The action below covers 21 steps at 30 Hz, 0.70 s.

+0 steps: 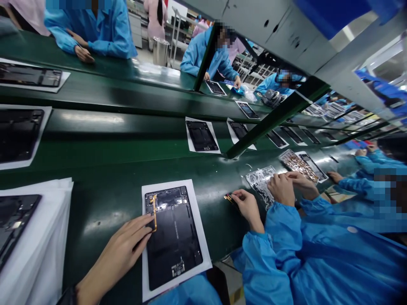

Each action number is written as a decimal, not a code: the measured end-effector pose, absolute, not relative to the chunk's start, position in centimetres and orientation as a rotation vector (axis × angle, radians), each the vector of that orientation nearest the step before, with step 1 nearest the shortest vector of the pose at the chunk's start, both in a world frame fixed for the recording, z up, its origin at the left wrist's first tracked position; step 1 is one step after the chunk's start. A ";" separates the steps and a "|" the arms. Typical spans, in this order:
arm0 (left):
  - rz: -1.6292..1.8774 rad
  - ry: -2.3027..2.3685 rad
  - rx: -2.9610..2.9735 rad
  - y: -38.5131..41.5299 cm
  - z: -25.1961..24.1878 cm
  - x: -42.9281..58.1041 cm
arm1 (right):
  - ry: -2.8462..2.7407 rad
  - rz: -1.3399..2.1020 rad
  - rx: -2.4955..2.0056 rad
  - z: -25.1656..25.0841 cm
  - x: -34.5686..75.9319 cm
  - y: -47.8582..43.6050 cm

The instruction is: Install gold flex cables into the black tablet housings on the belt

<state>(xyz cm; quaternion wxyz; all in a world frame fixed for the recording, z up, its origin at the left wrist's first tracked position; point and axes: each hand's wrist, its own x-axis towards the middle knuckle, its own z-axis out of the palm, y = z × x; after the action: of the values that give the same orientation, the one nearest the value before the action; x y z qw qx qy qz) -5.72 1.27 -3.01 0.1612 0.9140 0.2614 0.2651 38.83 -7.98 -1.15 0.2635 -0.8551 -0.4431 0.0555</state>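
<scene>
On a white sheet [203, 254] in front of me lies a black tablet back housing [173, 228]. My left hand [130, 239] reaches over its left edge, fingertips closed on an orange flex cable [154, 209] that lies along the housing's upper left part. My right hand [247, 208], in a blue sleeve, is off to the right over the green bench. Its thumb and fingers pinch a small dark piece with orange parts [228, 197], too small to make out fully. The housing sits between my two hands.
A stack of white sheets [54, 237] with another housing [15, 224] stands at left. Beside my right hand, a co-worker's hands [282, 188] work over a clear tray of white strips [260, 180]. More housings [201, 135] lie along the line. A green post [270, 120] slants across it.
</scene>
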 end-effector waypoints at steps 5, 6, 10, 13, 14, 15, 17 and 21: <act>0.724 0.762 2.575 1.2 -2.8 -5.7 | -1.386 0.061 -2.326 2.8 43.6 -7.4; 0.725 0.769 2.569 1.2 -2.7 -5.7 | -1.426 0.036 -2.332 3.7 44.8 -7.4; 0.753 0.782 2.565 1.2 -2.6 -5.6 | -1.595 -0.066 -2.360 5.9 48.6 -8.1; 0.763 0.771 2.569 1.2 -2.7 -5.6 | -1.712 -0.112 -2.383 6.1 50.3 -8.9; 0.756 0.775 2.569 1.2 -2.7 -5.6 | -1.749 -0.120 -2.388 5.9 50.7 -9.1; 0.748 0.780 2.569 1.2 -2.7 -5.6 | -1.781 -0.129 -2.392 5.8 50.9 -9.4; 0.735 0.786 2.566 1.2 -2.6 -5.6 | -1.840 -0.142 -2.399 5.7 51.2 -9.9; 0.735 0.775 2.571 1.2 -2.3 -5.5 | -1.901 -0.181 -2.430 6.0 51.5 -10.4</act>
<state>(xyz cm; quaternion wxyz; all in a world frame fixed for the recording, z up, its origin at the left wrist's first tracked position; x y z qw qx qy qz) -5.50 1.17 -2.32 0.1777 0.9087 0.2741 0.2598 51.46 -10.44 6.04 0.0255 -0.7861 -0.6148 -0.0587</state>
